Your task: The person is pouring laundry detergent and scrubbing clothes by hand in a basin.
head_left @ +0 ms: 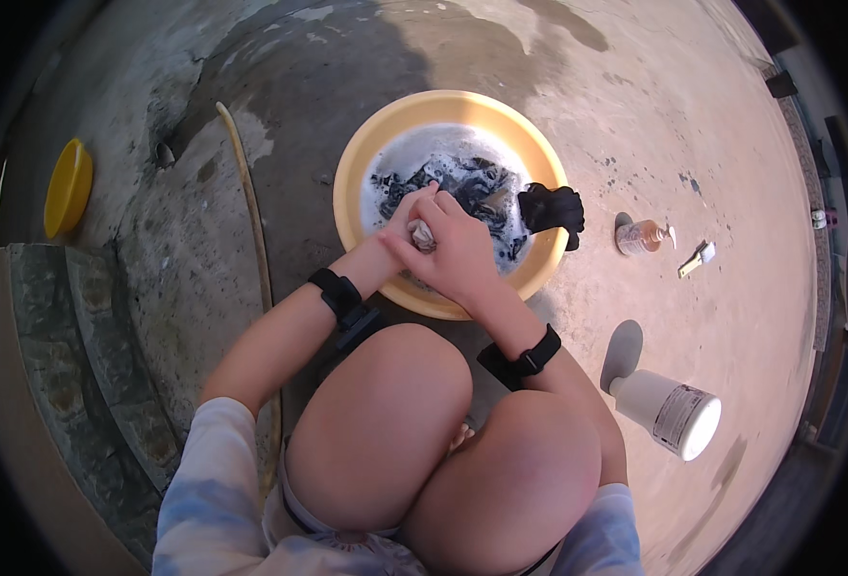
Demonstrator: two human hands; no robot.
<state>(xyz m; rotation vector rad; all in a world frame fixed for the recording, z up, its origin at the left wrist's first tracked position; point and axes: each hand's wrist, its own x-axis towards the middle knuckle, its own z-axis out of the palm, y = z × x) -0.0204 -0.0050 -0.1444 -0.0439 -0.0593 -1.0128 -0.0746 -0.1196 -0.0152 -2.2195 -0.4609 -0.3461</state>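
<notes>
Over a yellow plastic basin my two hands meet and press a small whitish cloth between them. My left hand is partly behind the cloth and the other hand, with its fingertips showing above. My right hand folds over the cloth from the right. Dark wet fabric lies in sudsy water inside the basin. A black cloth hangs over the basin's right rim. Both wrists wear black straps.
A hose runs along the concrete floor at left, with a small yellow basin beyond it. At right are a pump bottle, a brush and a large white bottle. Stone-faced steps border the lower left.
</notes>
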